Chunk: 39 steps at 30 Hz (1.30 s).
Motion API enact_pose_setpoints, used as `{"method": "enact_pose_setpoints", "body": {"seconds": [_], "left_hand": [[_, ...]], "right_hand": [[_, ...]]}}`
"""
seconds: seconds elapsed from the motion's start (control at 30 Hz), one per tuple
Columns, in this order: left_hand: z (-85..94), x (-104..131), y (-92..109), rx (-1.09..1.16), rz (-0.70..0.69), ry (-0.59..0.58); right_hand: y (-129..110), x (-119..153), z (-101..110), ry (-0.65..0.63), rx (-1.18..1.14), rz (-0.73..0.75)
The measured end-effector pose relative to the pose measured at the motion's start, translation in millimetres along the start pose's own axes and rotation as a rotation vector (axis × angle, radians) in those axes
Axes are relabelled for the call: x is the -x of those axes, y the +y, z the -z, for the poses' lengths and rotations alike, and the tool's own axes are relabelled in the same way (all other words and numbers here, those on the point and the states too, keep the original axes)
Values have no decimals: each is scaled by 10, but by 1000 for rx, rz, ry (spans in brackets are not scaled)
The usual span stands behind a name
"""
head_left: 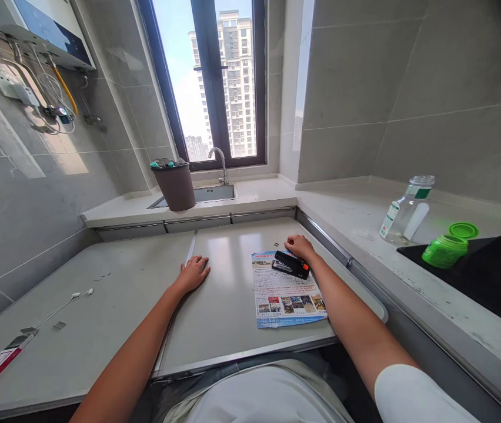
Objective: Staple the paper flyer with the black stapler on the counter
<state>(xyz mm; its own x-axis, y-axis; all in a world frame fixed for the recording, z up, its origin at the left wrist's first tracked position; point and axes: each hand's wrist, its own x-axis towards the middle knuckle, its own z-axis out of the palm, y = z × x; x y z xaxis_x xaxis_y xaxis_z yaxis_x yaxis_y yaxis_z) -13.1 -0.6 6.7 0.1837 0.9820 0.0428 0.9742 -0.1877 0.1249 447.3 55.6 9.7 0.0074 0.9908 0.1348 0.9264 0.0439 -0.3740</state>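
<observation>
My left hand (194, 273) lies on the pale table (228, 294), near the seam between its two panels, with its fingers apart and nothing in it. My right hand (300, 248) rests at the top edge of a printed leaflet (286, 296), its fingers curled down beside a black stapler (291, 265) with an orange-red spot. The stapler lies flat on the leaflet's upper part. Whether the fingertips hold anything cannot be seen. Tiny staples (276, 244) lie just left of my right hand.
Earphones (75, 295) with a cable and a red-and-white box (1, 364) lie at left. A brown bin (175, 187) stands by the sink (215, 193). On the right counter (343, 202) are a clear bottle (404, 214) and a green jar (445, 251) with its lid beside it.
</observation>
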Motion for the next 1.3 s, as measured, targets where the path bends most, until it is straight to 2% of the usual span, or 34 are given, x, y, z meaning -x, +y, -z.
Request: {"method": "enact_pose_setpoints", "body": {"seconds": [0.1, 0.2, 0.3, 0.4, 0.6, 0.77, 1.0, 1.17, 1.3], "left_hand": [[-5, -5, -3, 4, -3, -2], [1, -1, 1, 5, -4, -4], [4, 5, 4, 11, -4, -3], [-4, 4, 1, 13, -6, 1], [-18, 0, -3, 0, 3, 12], [-28, -1, -19, 4, 0, 24], [-32, -64, -80, 133, 28, 88], [-28, -62, -80, 145, 27, 111], [-45, -17, -13, 61, 17, 85]], "right_hand": [[-26, -12, -15, 2, -16, 36], [-87, -20, -43, 7, -76, 216], [-151, -25, -83, -110, -106, 360], [-195, -36, -137, -231, -71, 347], [-403, -56, -307, -272, 23, 312], [-833, -29, -495, -272, 45, 304], [-1562, 27, -841, -174, 60, 169], [-2053, 96, -1022, -168, 16, 272], [-2321, 172, -1123, -170, 12, 322]]}}
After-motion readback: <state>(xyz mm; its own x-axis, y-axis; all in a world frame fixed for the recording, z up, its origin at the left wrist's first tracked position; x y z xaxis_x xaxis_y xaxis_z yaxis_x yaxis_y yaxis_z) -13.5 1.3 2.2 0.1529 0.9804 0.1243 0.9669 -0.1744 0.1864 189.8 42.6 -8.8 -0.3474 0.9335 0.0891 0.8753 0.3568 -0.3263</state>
